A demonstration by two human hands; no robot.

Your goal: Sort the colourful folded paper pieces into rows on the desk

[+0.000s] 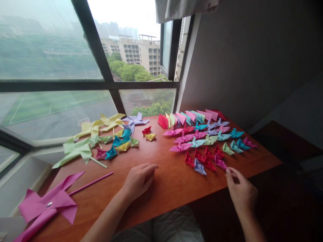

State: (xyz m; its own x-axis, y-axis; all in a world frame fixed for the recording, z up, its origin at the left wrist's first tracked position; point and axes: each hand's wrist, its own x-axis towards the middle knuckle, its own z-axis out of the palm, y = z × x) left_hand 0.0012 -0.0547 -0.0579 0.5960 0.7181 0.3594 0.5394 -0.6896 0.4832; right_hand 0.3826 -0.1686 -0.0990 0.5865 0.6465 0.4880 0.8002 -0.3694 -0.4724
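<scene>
My right hand [241,188] pinches the tip of a magenta paper boat [220,162] at the front right of the folded pieces. Beside that boat lie several red paper boats [209,163] and a lavender one [200,166]. My left hand [141,179] rests on the wooden table [161,195] near its middle, fingers curled together, and anything under them is hidden. Behind the boats stand rows of paper cranes [198,135] in pink, blue and green. A red boat [146,130] and a yellow boat [150,137] sit apart at the back middle.
Paper pinwheels in green [78,149], yellow [111,121] and lavender [136,119] lie at the left back, by several boats [123,146]. A large magenta pinwheel [49,203] is at the front left. Folded fans of paper [186,117] line the back right, near the window and wall.
</scene>
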